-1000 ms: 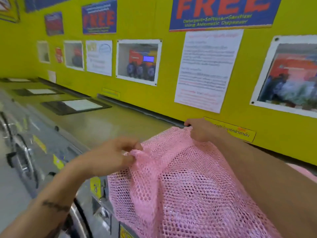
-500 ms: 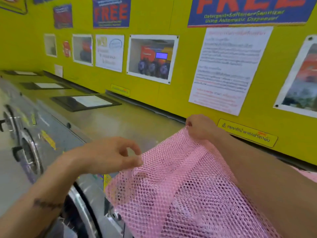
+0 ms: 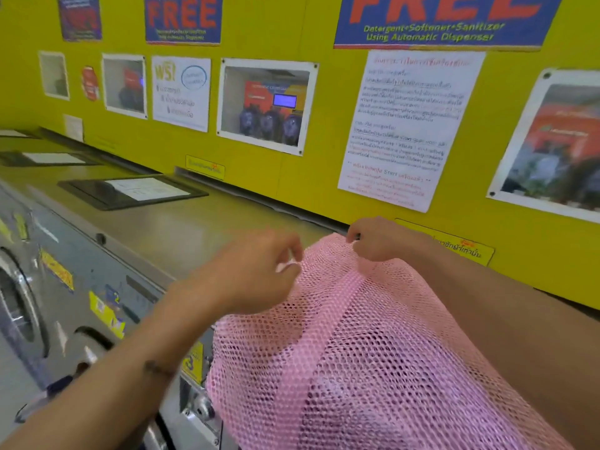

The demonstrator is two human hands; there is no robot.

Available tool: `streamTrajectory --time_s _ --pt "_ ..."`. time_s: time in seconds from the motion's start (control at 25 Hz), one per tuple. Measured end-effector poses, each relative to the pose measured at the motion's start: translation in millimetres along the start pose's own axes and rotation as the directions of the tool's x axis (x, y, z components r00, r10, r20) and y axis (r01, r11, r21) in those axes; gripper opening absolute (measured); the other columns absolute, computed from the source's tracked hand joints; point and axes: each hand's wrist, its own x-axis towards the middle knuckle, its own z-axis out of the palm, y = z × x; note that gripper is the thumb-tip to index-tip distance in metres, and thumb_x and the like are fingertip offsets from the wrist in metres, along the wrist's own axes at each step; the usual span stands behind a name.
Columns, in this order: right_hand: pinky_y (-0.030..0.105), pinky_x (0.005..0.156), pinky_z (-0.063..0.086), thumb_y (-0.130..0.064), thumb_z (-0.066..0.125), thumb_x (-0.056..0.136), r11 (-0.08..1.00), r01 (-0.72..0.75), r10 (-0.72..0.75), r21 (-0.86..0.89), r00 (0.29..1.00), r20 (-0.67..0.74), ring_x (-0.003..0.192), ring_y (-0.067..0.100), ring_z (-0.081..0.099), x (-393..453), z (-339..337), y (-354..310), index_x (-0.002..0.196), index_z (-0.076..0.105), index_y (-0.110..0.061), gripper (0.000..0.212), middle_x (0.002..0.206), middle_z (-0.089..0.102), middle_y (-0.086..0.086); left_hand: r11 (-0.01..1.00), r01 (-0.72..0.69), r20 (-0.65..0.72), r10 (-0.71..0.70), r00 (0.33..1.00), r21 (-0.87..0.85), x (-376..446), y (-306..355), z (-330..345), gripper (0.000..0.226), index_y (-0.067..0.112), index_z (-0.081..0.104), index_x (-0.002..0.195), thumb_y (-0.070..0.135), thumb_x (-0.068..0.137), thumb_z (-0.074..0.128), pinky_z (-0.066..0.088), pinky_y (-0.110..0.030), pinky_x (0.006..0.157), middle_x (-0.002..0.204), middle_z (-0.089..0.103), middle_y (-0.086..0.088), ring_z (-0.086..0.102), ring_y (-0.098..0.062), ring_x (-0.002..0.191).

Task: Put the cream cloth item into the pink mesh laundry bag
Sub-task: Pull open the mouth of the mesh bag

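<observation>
A pink mesh laundry bag point(image 3: 363, 345) lies over the front edge of the washer top and fills the lower middle of the head view. My right hand point(image 3: 376, 238) grips the bag's far top edge with closed fingers. My left hand point(image 3: 259, 271) pinches the bag's near edge between thumb and fingers; it is blurred. Through the mesh, low down, a pale shape point(image 3: 341, 394) shows faintly. I cannot tell whether it is the cream cloth item. No cream cloth lies outside the bag.
The steel top of a row of washers point(image 3: 181, 228) runs to the left, with dark lids point(image 3: 130, 191) set in it. A washer door point(image 3: 16, 303) is at the left. The yellow wall point(image 3: 292, 177) with posters stands close behind the bag.
My left hand has risen and shifted right along the bag's edge, closer to my right hand. The bag's top edge is gathered higher. The view has swung slightly left.
</observation>
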Motion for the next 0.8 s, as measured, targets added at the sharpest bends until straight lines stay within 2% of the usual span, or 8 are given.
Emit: streamTrajectory --time_s 0.12,0.2,0.28,0.4,0.48,0.56,0.68,0.8 --pt "0.039 0.098 0.046 -0.018 0.047 0.092 0.997 -0.08 0.08 0.01 0.997 0.0 0.124 0.027 0.052 -25 -7 28 0.128 0.061 -0.02 0.039 0.139 0.055 0.004 0.997 0.003 0.193 0.012 0.981 -0.076 30 17 41 0.045 0.036 0.043 0.139 0.051 0.096 0.041 0.03 -0.037 0.112 0.152 0.037 0.007 0.038 -0.016 0.136" --pt "0.034 0.095 0.043 -0.025 0.047 0.093 0.992 -0.124 0.125 -0.025 0.992 0.034 0.125 0.023 0.049 -49 -11 54 0.132 0.057 -0.025 0.04 0.143 0.051 0.001 0.999 0.038 0.407 -0.034 0.913 -0.001 39 13 63 0.062 0.038 0.022 0.151 0.063 0.095 0.025 0.012 -0.04 0.119 0.163 0.015 0.007 0.016 -0.015 0.148" --pt "0.034 0.099 0.039 -0.035 0.048 0.096 0.983 -0.159 0.171 -0.088 0.974 0.146 0.129 0.022 0.046 -83 -7 84 0.136 0.052 -0.024 0.042 0.146 0.048 -0.001 0.987 0.03 0.523 -0.108 0.846 0.155 44 -4 75 0.069 0.037 0.013 0.153 0.068 0.092 0.016 0.002 -0.044 0.121 0.164 0.006 0.005 0.005 -0.014 0.15" --pt "0.034 0.116 0.026 -0.046 0.043 0.099 0.979 -0.203 0.203 -0.034 0.93 0.307 0.143 0.019 0.033 -139 13 120 0.151 0.034 -0.026 0.056 0.159 0.032 -0.003 0.98 0.062 0.497 -0.15 0.854 0.188 58 -5 70 0.062 0.032 0.025 0.151 0.06 0.095 0.027 0.014 -0.042 0.121 0.163 0.018 0.002 0.018 -0.018 0.148" --pt "0.027 0.112 0.026 -0.038 0.041 0.103 0.969 -0.224 0.193 0.109 0.953 0.235 0.143 0.016 0.033 -163 15 139 0.151 0.035 -0.023 0.05 0.159 0.032 -0.003 0.992 0.056 0.391 -0.097 0.915 0.116 66 18 64 0.055 0.026 0.037 0.146 0.05 0.097 0.036 0.025 -0.037 0.117 0.158 0.031 0.001 0.032 -0.019 0.142" --pt "0.026 0.104 0.031 -0.033 0.042 0.103 0.944 -0.266 0.246 0.195 0.962 0.122 0.136 0.016 0.039 -181 5 165 0.146 0.043 -0.025 0.043 0.153 0.04 -0.005 1.0 -0.009 0.324 0.005 0.946 0.012 69 54 68 0.054 0.029 0.039 0.144 0.052 0.095 0.04 0.026 -0.036 0.115 0.157 0.033 0.004 0.034 -0.018 0.14" --pt "0.032 0.104 0.036 -0.031 0.046 0.102 0.942 -0.318 0.312 0.11 0.947 0.073 0.132 0.018 0.043 -216 -16 211 0.14 0.048 -0.027 0.039 0.149 0.045 -0.004 0.989 -0.14 0.486 0.145 0.862 -0.048 66 114 90 0.063 0.042 0.03 0.146 0.066 0.089 0.039 0.023 -0.04 0.118 0.16 0.022 0.011 0.029 -0.015 0.143" --pt "0.033 0.108 0.032 -0.033 0.044 0.103 0.922 -0.371 0.364 0.107 0.928 0.085 0.136 0.017 0.04 -254 -18 244 0.143 0.046 -0.025 0.041 0.152 0.041 -0.004 0.978 -0.147 0.647 0.21 0.733 -0.15 62 158 113 0.073 0.045 0.019 0.15 0.074 0.084 0.032 0.016 -0.037 0.12 0.162 0.013 0.014 0.022 -0.012 0.146"
